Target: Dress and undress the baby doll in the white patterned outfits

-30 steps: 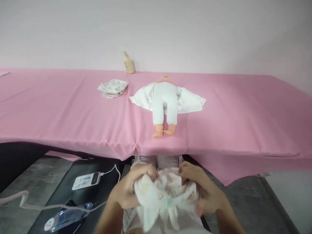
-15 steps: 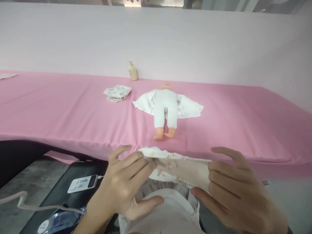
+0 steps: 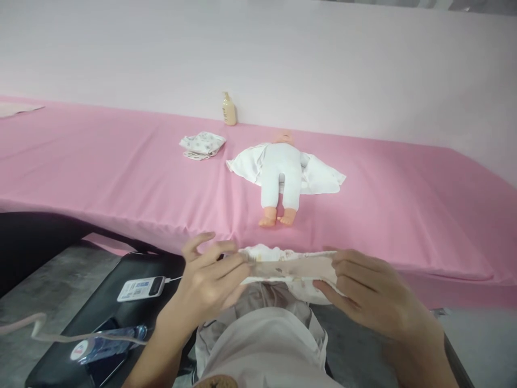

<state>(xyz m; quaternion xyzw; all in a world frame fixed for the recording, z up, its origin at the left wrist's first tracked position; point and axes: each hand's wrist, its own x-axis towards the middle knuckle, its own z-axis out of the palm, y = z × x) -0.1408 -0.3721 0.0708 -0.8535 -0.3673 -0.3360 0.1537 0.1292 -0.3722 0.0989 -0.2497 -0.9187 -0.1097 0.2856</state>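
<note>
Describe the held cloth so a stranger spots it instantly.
Find the pink sheet, then look just below its near edge. There, the left hand and right hand hold the held cloth between them. Unlike the folded cloth, it shows a long beige band.

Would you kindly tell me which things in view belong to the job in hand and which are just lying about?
Job in hand:
printed cloth, held between left hand and right hand
probably the doll, lying just ahead

Apparently just lying about:
folded cloth
pump bottle
cabled white device
clear bottle
</note>
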